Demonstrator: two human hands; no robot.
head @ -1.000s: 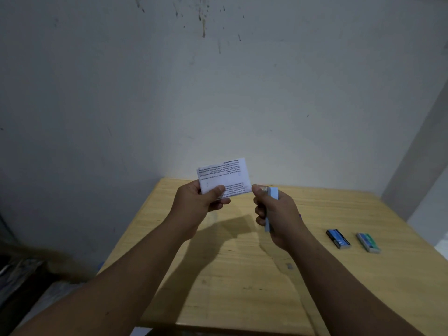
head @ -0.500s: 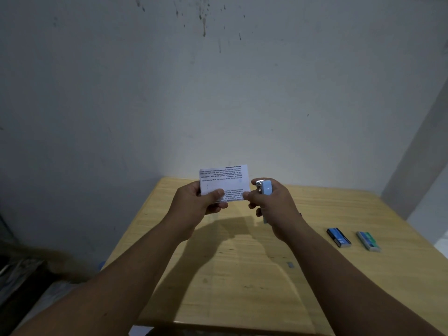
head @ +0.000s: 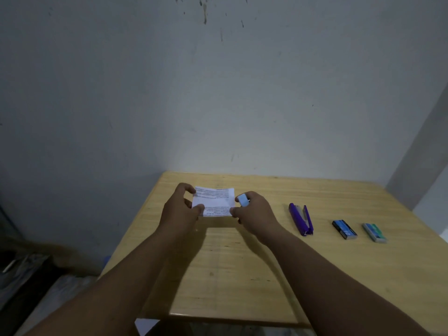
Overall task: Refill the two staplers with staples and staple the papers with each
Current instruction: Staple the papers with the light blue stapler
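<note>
My left hand (head: 180, 210) pinches the left edge of a small folded printed paper (head: 214, 202), held just above the wooden table (head: 242, 275). My right hand (head: 254, 213) grips a light blue stapler (head: 243, 199), and its fingertips touch the paper's right edge. Most of that stapler is hidden in the palm. A purple stapler (head: 301, 219) lies on the table to the right of my right hand. Further right lie a dark blue staple box (head: 344, 229) and a teal staple box (head: 374, 233).
A grey wall stands right behind the table's far edge. The table's left edge drops to a dark floor with clutter (head: 21, 270) at the lower left. A wall corner (head: 421, 151) rises at the right.
Both hands have lowered the paper and the light blue stapler toward the table. My right fingers now touch the paper's right edge. The purple stapler has come into view.
</note>
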